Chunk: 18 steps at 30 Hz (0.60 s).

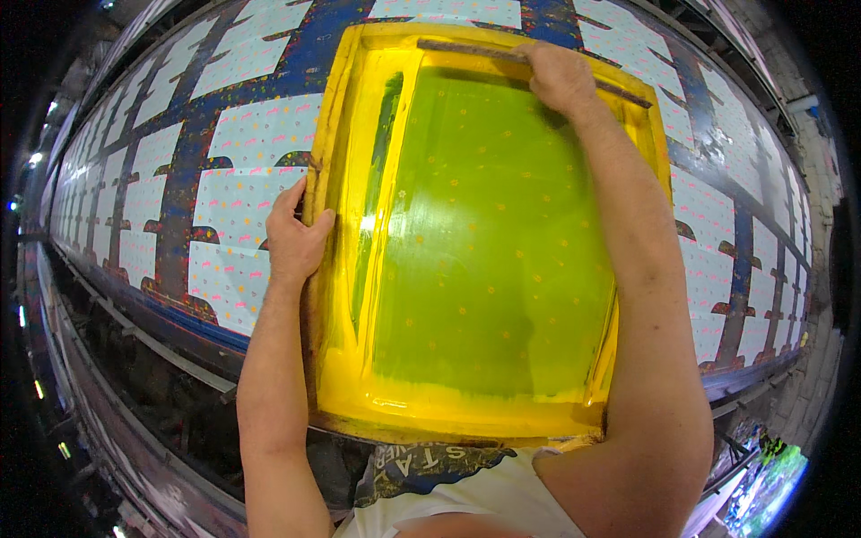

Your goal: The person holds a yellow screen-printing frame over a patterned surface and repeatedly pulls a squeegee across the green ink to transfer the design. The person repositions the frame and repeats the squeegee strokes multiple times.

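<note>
A large screen printing frame smeared with yellow ink lies over the table in front of me. Its mesh looks green, with small flower-like marks scattered across it. My left hand grips the frame's left side, thumb on top and fingers round the outer edge. At the far end, my right hand is closed over a long dark-edged squeegee, which lies across the frame's inside. Thick yellow ink pools along the near end and streaks the left side of the mesh.
Rows of pale cut panels with small pink and orange prints cover the long blue, ink-spotted table on both sides of the frame. A rail runs along the table's near edge. A bright, glossy heap shows at lower right.
</note>
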Available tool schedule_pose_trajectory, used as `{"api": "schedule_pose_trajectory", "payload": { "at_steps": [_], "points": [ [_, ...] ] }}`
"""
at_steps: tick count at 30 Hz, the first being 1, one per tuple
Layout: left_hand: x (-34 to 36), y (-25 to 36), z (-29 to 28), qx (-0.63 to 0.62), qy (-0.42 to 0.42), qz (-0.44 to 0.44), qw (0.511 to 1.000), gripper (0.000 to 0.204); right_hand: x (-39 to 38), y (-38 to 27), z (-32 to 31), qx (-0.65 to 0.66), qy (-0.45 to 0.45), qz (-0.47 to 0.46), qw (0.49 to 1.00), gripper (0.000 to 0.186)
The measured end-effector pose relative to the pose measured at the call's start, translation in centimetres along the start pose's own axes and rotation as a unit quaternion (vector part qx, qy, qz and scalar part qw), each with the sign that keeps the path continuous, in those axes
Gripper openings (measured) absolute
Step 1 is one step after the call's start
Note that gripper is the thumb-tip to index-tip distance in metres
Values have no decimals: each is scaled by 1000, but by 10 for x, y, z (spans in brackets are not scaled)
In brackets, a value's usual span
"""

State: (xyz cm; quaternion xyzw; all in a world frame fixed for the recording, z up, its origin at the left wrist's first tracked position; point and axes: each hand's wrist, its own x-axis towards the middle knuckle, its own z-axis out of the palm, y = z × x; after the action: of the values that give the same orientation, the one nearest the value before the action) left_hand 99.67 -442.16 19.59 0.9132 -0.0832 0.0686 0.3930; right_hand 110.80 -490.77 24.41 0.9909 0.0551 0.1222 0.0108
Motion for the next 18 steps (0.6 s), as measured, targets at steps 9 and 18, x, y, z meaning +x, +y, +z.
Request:
{"api": "schedule_pose_trajectory", "payload": {
  "at_steps": [9,18],
  "points": [
    [-1,3,-2,48,18,22,998,59,17,18,-4,3,-78,3,997,35],
    [2,1,3,79,68,55,993,55,-55,-33,-52,61,-214,-7,975,32]
  ]
}}
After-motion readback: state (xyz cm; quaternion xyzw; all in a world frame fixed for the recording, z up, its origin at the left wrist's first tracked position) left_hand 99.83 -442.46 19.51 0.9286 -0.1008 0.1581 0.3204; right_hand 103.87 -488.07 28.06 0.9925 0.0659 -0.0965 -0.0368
